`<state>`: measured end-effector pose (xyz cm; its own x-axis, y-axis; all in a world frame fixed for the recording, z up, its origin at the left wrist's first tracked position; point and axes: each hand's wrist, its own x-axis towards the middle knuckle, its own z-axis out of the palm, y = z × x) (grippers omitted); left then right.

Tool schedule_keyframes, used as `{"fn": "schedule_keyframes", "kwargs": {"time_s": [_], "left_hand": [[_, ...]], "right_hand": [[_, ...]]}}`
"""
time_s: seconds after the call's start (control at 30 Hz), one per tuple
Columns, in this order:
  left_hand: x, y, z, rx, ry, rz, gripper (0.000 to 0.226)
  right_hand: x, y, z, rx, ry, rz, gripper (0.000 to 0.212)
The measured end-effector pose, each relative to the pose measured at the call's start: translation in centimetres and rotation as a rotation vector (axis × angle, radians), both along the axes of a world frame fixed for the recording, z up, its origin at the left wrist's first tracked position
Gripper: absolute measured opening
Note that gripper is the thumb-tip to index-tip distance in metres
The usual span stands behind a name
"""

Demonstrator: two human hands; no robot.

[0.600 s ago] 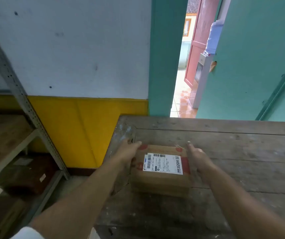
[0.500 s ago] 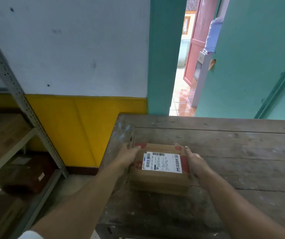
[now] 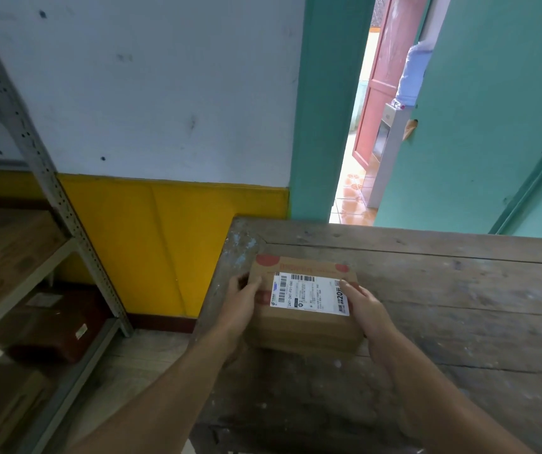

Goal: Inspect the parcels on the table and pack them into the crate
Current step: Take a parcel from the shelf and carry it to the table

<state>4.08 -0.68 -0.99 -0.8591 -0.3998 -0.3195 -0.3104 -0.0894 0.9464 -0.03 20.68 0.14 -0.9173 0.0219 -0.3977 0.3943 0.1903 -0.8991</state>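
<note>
Closest to the camera, two bare arms reach forward over the wooden table (image 3: 459, 290). Both hands are on a brown cardboard parcel (image 3: 302, 326). The parcel sits near the left edge of the tabletop, a little way back from the near edge and short of the far left corner.

On the parcel's left side is the left hand (image 3: 241, 303). Its thumb lies on the top face, just beside the left end of the white label (image 3: 310, 293), and its fingers (image 3: 240, 283) curl around the left side, so it is gripping the parcel. On the right side is the right hand (image 3: 366, 304). Its thumb rests on the top, touching the right end of the label, and the rest of that hand presses against the right side. The parcel is squeezed between the two hands. You cannot tell if its bottom touches the wood or is a bit above it.

Bar codes and small print show on the label. Red round marks sit on the top near the corners.

Off to the left, past the table's edge, stands a grey metal shelf rack (image 3: 50, 191) with a dark brown box (image 3: 53, 332) low down.

Farther back is a white and yellow wall (image 3: 164, 126). Beside it, a green door frame (image 3: 325, 109) opens onto a bright tiled floor (image 3: 351, 194).
</note>
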Motion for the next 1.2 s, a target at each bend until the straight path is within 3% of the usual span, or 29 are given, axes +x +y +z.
{"fn": "schedule_keyframes", "kwargs": {"time_s": [0.27,0.43,0.63,0.73,0.87,1.0,1.2], "left_hand": [[2.6,-4.5,4.0,0.031,0.243,0.049,0.038],[5.0,-8.1,6.0,-0.035,0.316,0.122,0.041],[10.2,-11.6,7.9,-0.054,0.363,0.347,0.042],[14.1,-12.3,8.6,-0.041,0.378,0.439,0.06],[19.4,-12.2,9.4,-0.078,0.455,0.603,0.076],[24.9,-12.1,9.8,-0.081,0.48,0.797,0.067],[34.9,-11.7,9.9,-0.15,0.455,0.997,0.082]], "right_hand": [[0.4,-5.5,4.1,-0.099,0.192,-0.082,0.061],[1.4,-9.4,6.5,-0.18,0.309,-0.021,0.046],[3.4,-14.8,8.2,-0.277,0.442,0.192,0.033],[5.1,-17.8,8.0,-0.323,0.441,0.287,0.049],[8.3,-20.9,7.5,-0.395,0.463,0.406,0.052],[12.3,-23.9,6.9,-0.477,0.427,0.568,0.053],[20.7,-27.9,7.1,-0.558,0.409,0.819,0.051]]}}
